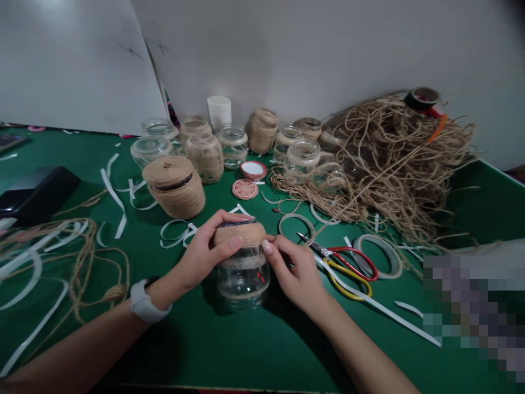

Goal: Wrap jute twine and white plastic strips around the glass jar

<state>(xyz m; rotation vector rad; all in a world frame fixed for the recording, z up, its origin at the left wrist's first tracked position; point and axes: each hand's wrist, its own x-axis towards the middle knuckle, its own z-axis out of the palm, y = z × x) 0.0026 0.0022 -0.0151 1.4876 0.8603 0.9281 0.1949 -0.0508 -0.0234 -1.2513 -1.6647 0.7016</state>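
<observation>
A clear glass jar (pixel 244 282) stands upright near the front of the green table, with rows of jute twine (pixel 241 235) wound around its upper part. My left hand (pixel 207 246) grips the jar's upper left side, thumb across the twine and fingers over the dark top. At the right edge of the winding, my right hand (pixel 297 271) has thumb and forefinger pinched together on the twine. A strand of it seems to run from behind this hand up to the large twine heap (pixel 394 148). The exact pinch point is partly hidden by the fingertips.
Right of the jar lie scissors (pixel 344 265) with red and yellow handles and a tape roll (pixel 379 256). A twine-covered jar (pixel 174 189) stands at left, several glass jars (pixel 303 158) behind. White strips (pixel 112 202), a black box (pixel 39 189) and paper cups (pixel 220 113) are around.
</observation>
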